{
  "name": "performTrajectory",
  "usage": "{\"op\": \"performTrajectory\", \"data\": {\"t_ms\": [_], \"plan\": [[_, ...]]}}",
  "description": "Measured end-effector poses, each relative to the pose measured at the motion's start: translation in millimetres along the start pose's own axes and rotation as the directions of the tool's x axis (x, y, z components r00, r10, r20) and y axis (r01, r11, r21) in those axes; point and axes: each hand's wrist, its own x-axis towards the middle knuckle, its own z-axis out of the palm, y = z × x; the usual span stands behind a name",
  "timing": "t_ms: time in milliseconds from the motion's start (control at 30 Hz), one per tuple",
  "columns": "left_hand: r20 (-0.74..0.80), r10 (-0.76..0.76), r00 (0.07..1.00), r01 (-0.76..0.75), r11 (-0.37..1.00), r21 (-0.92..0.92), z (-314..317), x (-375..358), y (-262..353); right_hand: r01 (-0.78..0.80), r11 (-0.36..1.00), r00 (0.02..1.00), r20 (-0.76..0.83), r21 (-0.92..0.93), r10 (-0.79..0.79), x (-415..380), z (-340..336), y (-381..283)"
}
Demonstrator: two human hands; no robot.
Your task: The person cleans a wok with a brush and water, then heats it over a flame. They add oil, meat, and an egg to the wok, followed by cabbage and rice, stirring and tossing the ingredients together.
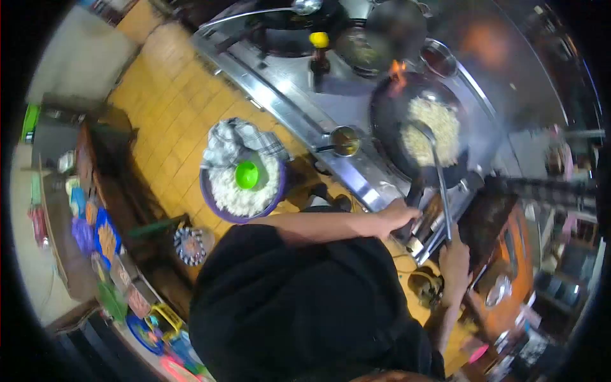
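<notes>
A dark wok [386,121] sits on the stove with pale rice-like food [428,143] in it and a flame at its far rim. My right hand [454,254] is closed around the handle of a long metal ladle [442,184], whose bowl lies in the food. My left hand [398,218] is at the stove's near edge, beside the wok's handle [415,191]; its fingers look wrapped round that handle, with the grip partly hidden.
A purple tub [205,191] of white rice with a green bowl [247,174] and a checked cloth [238,139] stands left of the stove. A small pot [345,141], a yellow-capped bottle [319,60] and a strainer [439,57] are on the metal counter [286,105].
</notes>
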Motion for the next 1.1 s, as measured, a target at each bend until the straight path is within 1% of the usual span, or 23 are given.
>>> {"op": "performTrajectory", "data": {"t_ms": [67,100,167,200,233,267,333,400,467,533,567,600,667,700,733,767,800,900,933,1000,1033,1067,1100], "plan": [[0.25,-0.158,0.955,0.179,0.982,-0.067,8,-26,5,-0.088,0.989,0.996,0.044,0.116,0.084,-7,-13,-19],[0.234,-0.18,0.955,0.191,0.981,-0.027,4,-34,24,-0.083,0.987,0.996,0.029,0.139,0.08,-6,-5,-11],[0.228,-0.033,0.973,0.013,0.996,0.086,-15,52,-6,-0.175,0.981,0.983,0.061,0.078,0.171,-3,17,-1],[0.191,-0.003,0.982,-0.026,0.988,0.15,-31,56,14,-0.107,0.994,0.994,-0.006,-0.028,0.107,-2,32,9],[0.15,0.042,0.988,-0.045,0.999,0.018,-48,105,-20,-0.16,0.984,0.986,0.044,-0.076,0.164,5,44,12],[0.131,0.065,0.989,-0.052,0.993,-0.104,-44,85,-5,-0.212,0.972,0.976,0.019,-0.098,0.215,12,53,18],[0.216,0.109,0.97,-0.092,0.992,-0.084,-27,46,-20,-0.247,0.962,0.968,-0.077,-0.12,0.239,28,59,30],[0.321,-0.203,0.925,0.239,0.968,-0.078,-17,-14,6,-0.182,0.983,0.969,-0.177,-0.03,0.174,16,36,44],[0.308,-0.204,0.929,0.25,0.961,-0.118,-17,-8,4,-0.096,0.995,0.957,-0.27,0.04,0.103,-4,8,45],[0.178,0.02,0.984,-0.013,0.999,-0.041,-35,53,-12,-0.029,0.943,0.962,-0.247,0.332,0.117,-19,-11,36],[0.238,0.135,0.962,-0.163,0.981,0.105,-51,97,-29,0.069,0.89,0.935,-0.341,0.451,0.101,-18,1,36],[0.216,0.19,0.958,-0.216,0.971,0.104,-60,120,-36,0.077,0.883,0.928,-0.358,0.463,0.107,-4,15,36],[0.161,0.182,0.97,-0.189,0.982,0.029,-66,151,-36,-0.191,0.841,0.959,-0.086,0.506,0.269,40,42,18],[0.168,0.186,0.968,-0.194,0.98,0.032,-67,154,-35,-0.218,0.793,0.958,-0.029,0.568,0.284,73,98,33],[0.169,0.191,0.967,-0.195,0.981,0.008,-65,156,-35,-0.109,0.869,0.945,-0.22,0.482,0.24,112,167,51],[0.167,0.194,0.967,-0.193,0.981,-0.02,-63,157,-37,0.144,0.98,0.972,-0.208,0.139,-0.114,135,185,60],[0.166,0.202,0.965,-0.2,0.979,-0.029,-62,158,-37,0.15,0.98,0.97,-0.209,0.129,-0.121,142,160,53],[0.181,0.135,0.974,-0.131,0.991,-0.031,-68,160,-36,-0.087,0.898,0.981,-0.119,0.43,0.152,155,120,49],[0.181,0.14,0.973,-0.136,0.99,-0.036,-68,161,-37,-0.083,0.901,0.981,-0.122,0.426,0.148,155,129,48],[0.204,0.107,0.973,-0.098,0.994,-0.053,-68,160,-31,0.041,0.989,0.768,-0.638,0.145,0.062,143,150,48],[0.15,0.117,0.982,-0.12,0.993,0.014,-66,157,-29,-0.119,0.956,0.932,-0.302,0.27,0.201,135,157,49],[0.149,0.117,0.982,-0.119,0.993,0.005,-63,158,-27,-0.117,0.958,0.934,-0.299,0.262,0.196,135,149,51],[0.137,0.037,0.99,-0.038,0.999,0.004,-60,162,-24,-0.248,0.901,0.969,0.102,0.355,0.226,133,129,50]]}}
